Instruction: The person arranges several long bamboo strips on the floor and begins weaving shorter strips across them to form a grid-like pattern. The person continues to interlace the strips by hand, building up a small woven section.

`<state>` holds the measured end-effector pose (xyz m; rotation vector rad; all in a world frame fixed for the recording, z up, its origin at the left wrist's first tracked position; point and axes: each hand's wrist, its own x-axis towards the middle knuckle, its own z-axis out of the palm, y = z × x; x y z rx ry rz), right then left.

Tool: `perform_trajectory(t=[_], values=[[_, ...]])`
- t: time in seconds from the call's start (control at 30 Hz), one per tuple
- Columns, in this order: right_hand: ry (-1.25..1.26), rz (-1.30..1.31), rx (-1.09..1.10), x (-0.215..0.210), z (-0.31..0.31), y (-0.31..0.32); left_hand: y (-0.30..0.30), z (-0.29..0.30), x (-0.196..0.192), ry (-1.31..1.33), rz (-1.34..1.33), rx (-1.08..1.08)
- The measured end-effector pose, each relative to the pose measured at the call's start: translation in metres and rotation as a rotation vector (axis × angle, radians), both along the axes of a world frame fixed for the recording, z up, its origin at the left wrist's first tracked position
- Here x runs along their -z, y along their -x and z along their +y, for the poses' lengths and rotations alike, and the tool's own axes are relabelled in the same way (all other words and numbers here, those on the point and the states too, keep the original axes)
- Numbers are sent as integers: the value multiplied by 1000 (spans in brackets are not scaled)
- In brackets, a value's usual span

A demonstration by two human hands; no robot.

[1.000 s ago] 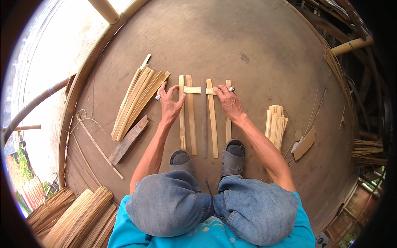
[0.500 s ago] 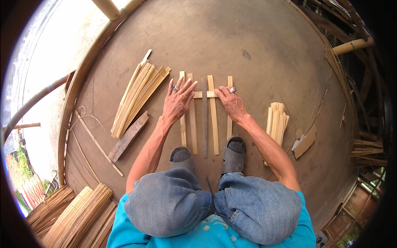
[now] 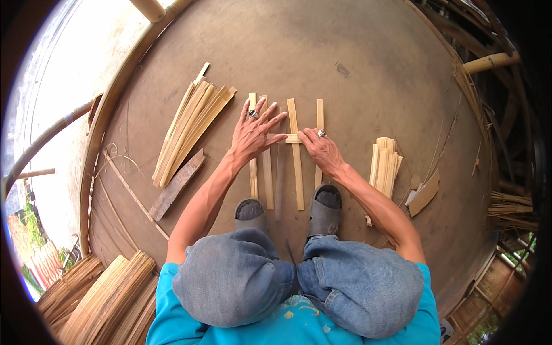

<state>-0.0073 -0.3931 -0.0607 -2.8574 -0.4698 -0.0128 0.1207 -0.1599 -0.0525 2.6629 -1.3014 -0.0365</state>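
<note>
- Left hand (image 3: 253, 135) flat on the floor work, fingers (image 3: 275, 122) spread wide, clamped on nothing. Palm presses the two left slats (image 3: 260, 178).
- Right hand (image 3: 323, 150) lies just right of it. Fingers together and curled down, tips pinching the end of the short cross strip (image 3: 294, 138).
- Cross strip sits between my two hands, touching the right fingertips and just off the left thumb. Long axis runs left-right, across the slats.
- Four upright slats lie parallel, long axis pointing straight away from me, near ends at my sandals (image 3: 325, 208). Two under the left hand, the centre slat (image 3: 296, 155) between the hands, the right slat (image 3: 318, 123) beyond my right knuckles.
- Cross strip crosses the centre slat. Over or under, cannot tell from here.
- Key relation: strip's free end points left toward my left fingers, so the right hand holds it and the left is nearer to the slats it would have to pass.
- Loose slat pile (image 3: 190, 129) well left of the left hand, fanned and tilted.
- Short slat stack (image 3: 385, 164) just right of my right wrist, within easy reach.
- Dark plank (image 3: 175, 185) left of my left forearm, not touching anything I hold.
- More bundled strips (image 3: 109, 299) far down-left, behind my elbow.
</note>
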Motion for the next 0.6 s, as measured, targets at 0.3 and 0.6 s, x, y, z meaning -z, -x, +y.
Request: perform_trajectory(t=[0.3, 0.6], values=[[23, 89, -57, -8, 2, 31, 5, -5, 6, 27, 51, -34], [0, -36, -99, -10, 9, 42, 15, -7, 5, -17, 38, -37]])
